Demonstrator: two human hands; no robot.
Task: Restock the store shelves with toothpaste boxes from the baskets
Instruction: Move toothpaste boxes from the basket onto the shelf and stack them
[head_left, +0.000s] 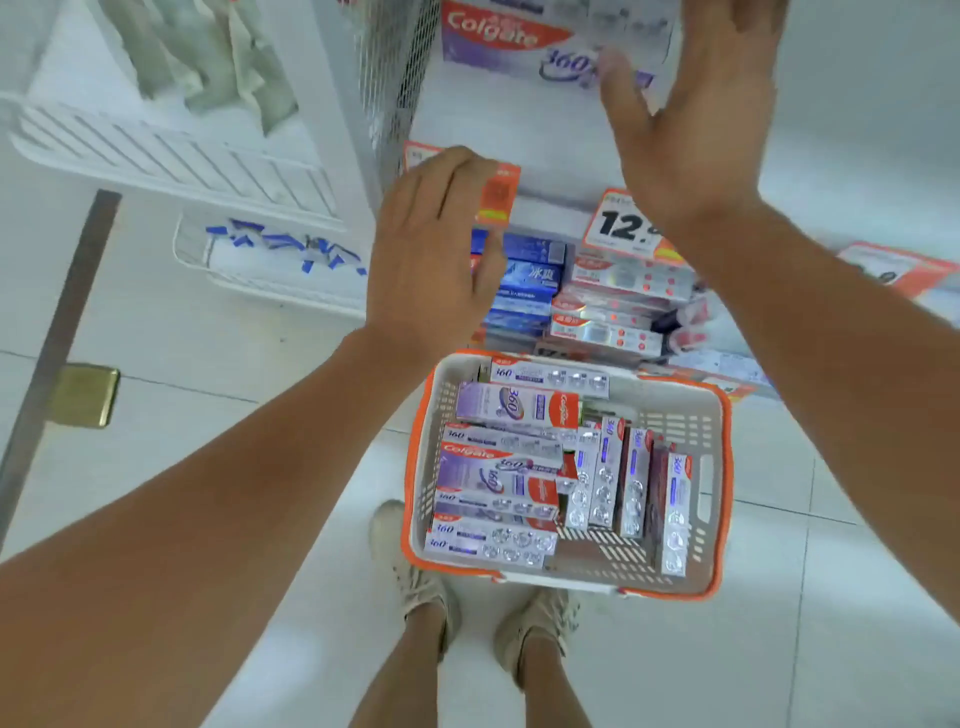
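A white basket with an orange rim (719, 499) stands on the floor by my feet, holding several purple-and-silver toothpaste boxes (511, 467). On the white shelf (514, 135) above lies a purple toothpaste box (498, 41) at the back. My right hand (691, 104) is raised over that shelf, fingers spread, palm near the box, holding nothing. My left hand (436, 254) hovers lower at the shelf's front edge, fingers loosely apart and empty. Its fingertips hide part of an orange price tag (497, 200).
A lower shelf holds blue boxes (527, 283) and red-and-silver boxes (615, 306). A price label reading 12 (621, 223) hangs on the shelf edge. White wire racks (171, 150) stand to the left. My two shoes (421, 577) are on the pale tiled floor.
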